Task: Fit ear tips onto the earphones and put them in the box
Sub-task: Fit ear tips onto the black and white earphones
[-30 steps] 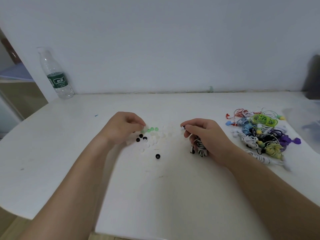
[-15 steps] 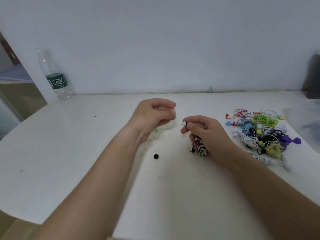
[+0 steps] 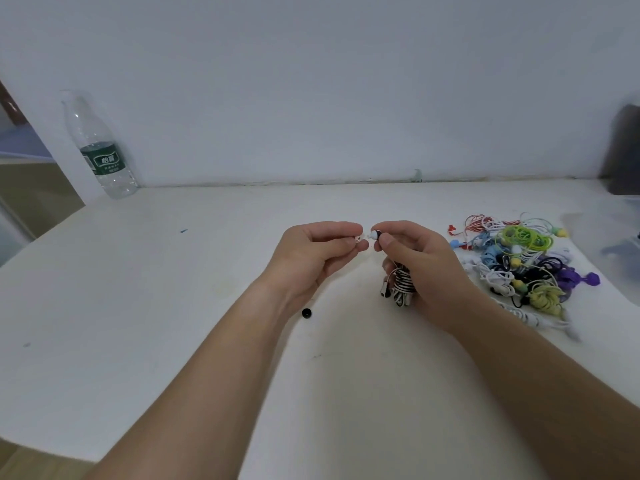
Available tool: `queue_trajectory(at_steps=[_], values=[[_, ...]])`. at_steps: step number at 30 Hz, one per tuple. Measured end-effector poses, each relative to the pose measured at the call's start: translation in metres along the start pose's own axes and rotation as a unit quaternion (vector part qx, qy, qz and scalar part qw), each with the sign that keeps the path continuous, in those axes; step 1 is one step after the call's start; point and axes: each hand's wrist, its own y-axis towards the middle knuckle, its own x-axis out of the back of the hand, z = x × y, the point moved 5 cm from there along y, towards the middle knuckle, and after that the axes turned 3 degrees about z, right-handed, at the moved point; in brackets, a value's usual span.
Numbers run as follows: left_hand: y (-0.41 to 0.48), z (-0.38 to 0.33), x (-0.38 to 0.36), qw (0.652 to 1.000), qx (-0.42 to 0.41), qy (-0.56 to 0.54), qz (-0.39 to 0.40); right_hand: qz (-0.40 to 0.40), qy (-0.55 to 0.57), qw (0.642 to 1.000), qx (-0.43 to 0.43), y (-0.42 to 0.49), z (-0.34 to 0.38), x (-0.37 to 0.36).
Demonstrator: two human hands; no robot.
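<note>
My right hand [image 3: 420,265] grips a black-and-white striped earphone bundle [image 3: 401,287] above the white table [image 3: 173,306], with one earbud [image 3: 375,234] pinched between thumb and forefinger, its tip pointing left. My left hand [image 3: 311,254] is raised just left of it, fingers pinched on a small clear ear tip [image 3: 358,239] a short gap from the earbud. One black ear tip [image 3: 306,312] lies on the table below my left wrist. The other loose ear tips are hidden behind my left hand.
A tangled pile of coloured earphones [image 3: 519,265] lies at the right. A translucent plastic box [image 3: 609,244] sits at the far right edge. A clear water bottle [image 3: 98,150] stands at the back left by the wall. A dark object [image 3: 623,150] stands back right.
My left hand has lifted from the scattered ear tips and moved right, up to the earbud, with a clear tip pinched. My right hand has risen slightly with the bundle.
</note>
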Motion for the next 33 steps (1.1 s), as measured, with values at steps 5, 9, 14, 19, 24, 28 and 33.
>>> queue_trajectory(at_steps=[5,9,14,19,24,28,33], values=[[-0.0018,0.0002,-0.0039,1.0,-0.002,0.003,0.013,0.001,-0.033,0.999,0.013,-0.0029,0.0032,0.001],[-0.0021,-0.0003,-0.0048,1.0,-0.003,0.001,0.017,0.012,-0.045,0.999,0.02,-0.0045,0.0056,-0.0004],[-0.0019,0.0002,-0.0052,1.0,-0.007,0.01,0.019,0.009,-0.049,0.999,0.022,-0.0047,0.0062,0.0001],[-0.0002,0.0016,-0.0041,0.999,-0.005,0.023,0.024,-0.001,-0.058,0.998,0.021,-0.0042,0.0057,0.0021],[0.001,0.0029,-0.0044,0.998,-0.011,0.044,0.038,0.004,-0.057,0.998,0.011,-0.004,0.0046,0.0026],[0.0011,0.0039,-0.0056,0.997,-0.013,0.05,0.054,0.014,-0.042,0.999,-0.003,-0.0049,0.0043,0.0018],[0.0005,0.0044,-0.0081,0.996,-0.01,0.039,0.079,0.037,-0.018,0.999,-0.012,-0.0048,0.0048,0.0021]])
